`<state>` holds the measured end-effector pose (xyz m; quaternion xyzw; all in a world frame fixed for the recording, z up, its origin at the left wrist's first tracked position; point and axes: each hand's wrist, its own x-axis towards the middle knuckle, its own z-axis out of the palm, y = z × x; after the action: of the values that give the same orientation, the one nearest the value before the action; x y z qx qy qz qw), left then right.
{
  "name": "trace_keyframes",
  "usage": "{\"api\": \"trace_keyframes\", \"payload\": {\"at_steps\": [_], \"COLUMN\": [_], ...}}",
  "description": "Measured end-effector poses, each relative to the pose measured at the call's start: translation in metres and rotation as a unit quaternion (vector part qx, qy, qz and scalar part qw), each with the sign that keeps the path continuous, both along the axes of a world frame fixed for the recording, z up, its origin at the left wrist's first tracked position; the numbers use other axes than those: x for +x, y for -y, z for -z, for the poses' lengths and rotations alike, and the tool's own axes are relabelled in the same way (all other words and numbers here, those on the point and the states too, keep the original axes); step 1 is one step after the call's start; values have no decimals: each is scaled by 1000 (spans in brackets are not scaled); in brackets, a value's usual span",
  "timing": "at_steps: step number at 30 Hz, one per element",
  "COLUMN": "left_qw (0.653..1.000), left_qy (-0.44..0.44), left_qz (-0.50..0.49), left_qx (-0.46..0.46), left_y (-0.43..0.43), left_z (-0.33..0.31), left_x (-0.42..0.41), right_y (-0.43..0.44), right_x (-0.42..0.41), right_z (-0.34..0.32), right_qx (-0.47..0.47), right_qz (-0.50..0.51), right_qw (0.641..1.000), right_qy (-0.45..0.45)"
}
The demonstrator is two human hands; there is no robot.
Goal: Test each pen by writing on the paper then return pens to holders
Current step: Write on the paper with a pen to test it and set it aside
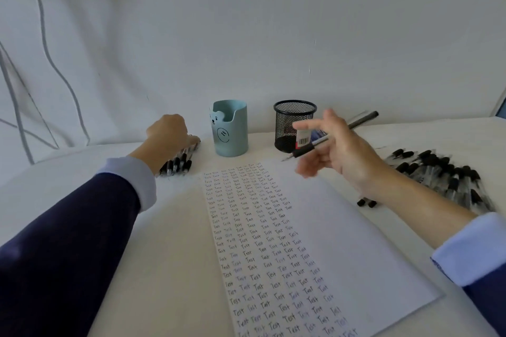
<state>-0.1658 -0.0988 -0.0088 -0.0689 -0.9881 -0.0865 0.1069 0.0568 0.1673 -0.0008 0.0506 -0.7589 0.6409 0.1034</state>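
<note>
Pen [361,121] sits pinched in my right hand [342,156], forefinger stretched out, tip aimed toward 8 o'clock over the far edge of the paper [342,227]. The sheet lies in front of me on the table [178,254], its left half filled with rows of "Test". At 10 o'clock from it my left hand [167,131] curls down onto a small bunch of pens [178,163]; I cannot tell whether it grips one. A blue holder [231,128] stands at 11 o'clock, a black mesh holder [287,124] at 12, and a big heap of pens [443,180] lies at 2 o'clock.
</note>
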Motion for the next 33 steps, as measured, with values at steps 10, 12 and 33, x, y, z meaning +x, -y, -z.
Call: {"api": "trace_keyframes", "payload": {"at_steps": [10, 12, 33], "left_qw": [949, 938, 884], "left_qy": [-201, -182, 45], "left_qz": [220, 275, 452], "left_qx": [102, 104, 111], "left_y": [-36, -40, -55], "left_z": [15, 25, 54], "left_x": [103, 108, 100], "right_y": [10, 16, 33], "right_x": [8, 11, 15], "right_z": [11, 14, 43], "right_qx": [35, 84, 152], "right_qz": [13, 40, 111], "right_qw": [998, 995, 982], "right_qy": [45, 30, 22]}}
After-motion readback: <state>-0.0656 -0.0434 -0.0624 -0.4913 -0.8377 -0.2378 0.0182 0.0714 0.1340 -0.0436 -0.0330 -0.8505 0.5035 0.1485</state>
